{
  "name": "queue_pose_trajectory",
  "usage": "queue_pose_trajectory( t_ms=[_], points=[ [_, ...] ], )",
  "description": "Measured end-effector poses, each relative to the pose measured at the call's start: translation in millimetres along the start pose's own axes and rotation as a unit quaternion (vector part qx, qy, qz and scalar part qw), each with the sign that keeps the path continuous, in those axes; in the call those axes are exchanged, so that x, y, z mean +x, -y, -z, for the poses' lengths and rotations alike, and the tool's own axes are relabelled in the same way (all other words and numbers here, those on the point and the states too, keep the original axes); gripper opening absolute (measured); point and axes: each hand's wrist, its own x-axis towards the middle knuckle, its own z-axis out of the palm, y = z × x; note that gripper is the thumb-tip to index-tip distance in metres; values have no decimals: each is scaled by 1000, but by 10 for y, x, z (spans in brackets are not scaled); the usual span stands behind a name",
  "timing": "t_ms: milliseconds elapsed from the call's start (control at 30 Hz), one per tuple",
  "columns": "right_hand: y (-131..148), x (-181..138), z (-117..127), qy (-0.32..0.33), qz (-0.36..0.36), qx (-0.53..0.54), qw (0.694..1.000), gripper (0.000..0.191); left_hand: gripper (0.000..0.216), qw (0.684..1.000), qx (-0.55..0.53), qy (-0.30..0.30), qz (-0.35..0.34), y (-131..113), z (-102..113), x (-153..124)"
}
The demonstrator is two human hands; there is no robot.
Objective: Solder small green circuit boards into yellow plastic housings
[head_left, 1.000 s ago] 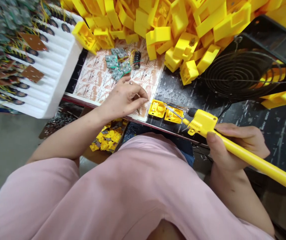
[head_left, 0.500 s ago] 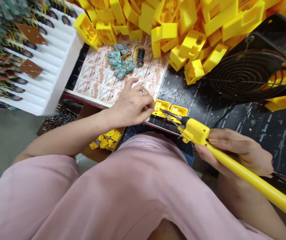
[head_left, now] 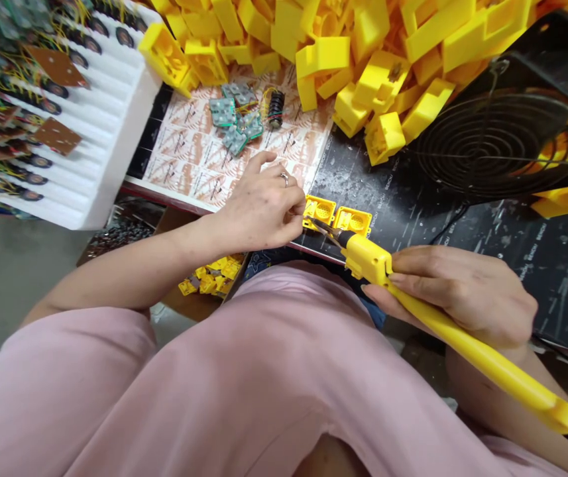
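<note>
My right hand [head_left: 467, 291] grips a yellow soldering iron [head_left: 462, 341] by its long handle, fingers wrapped round it. Its dark tip points left and lies over the near edge of a small open yellow plastic case [head_left: 324, 209]. A second open case [head_left: 354, 220], with a round grille pattern inside, sits right beside it. My left hand [head_left: 266, 205] rests at the first case's left end, thumb and fingers closed in a pinch. Its fingertips cover that end, so what they hold is hidden.
Green circuit boards [head_left: 236, 119] and a black coil-like bundle [head_left: 276, 108] lie on the patterned sheet. Yellow housings [head_left: 333, 56] are heaped behind. A black fan [head_left: 482, 149] stands right, a white foam tray [head_left: 114, 132] of wired parts left. Below is a box of yellow pieces [head_left: 214, 277].
The soldering iron has moved left, its tip now closer to my left fingertips, and my right hand went with it. My left hand keeps its pinch at the case.
</note>
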Motion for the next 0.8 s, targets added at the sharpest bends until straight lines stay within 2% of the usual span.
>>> queue_pose_trajectory(
  t_ms=[200,367,467,567,800],
  points=[
    [14,-26,12,45,-41,-17,998,16,20,1000,-7,7,-2,2,-16,0],
    [1,-13,18,4,28,19,999,23,20,1000,-4,3,4,0,-47,10],
    [28,-43,71,27,-18,-9,999,12,18,1000,-3,-3,6,6,-59,12],
    [64,-85,109,42,-62,-36,997,22,16,1000,-5,-3,3,12,-62,14],
    [16,-67,17,25,-41,-23,999,22,15,1000,3,2,16,-25,-54,13]
  ],
)
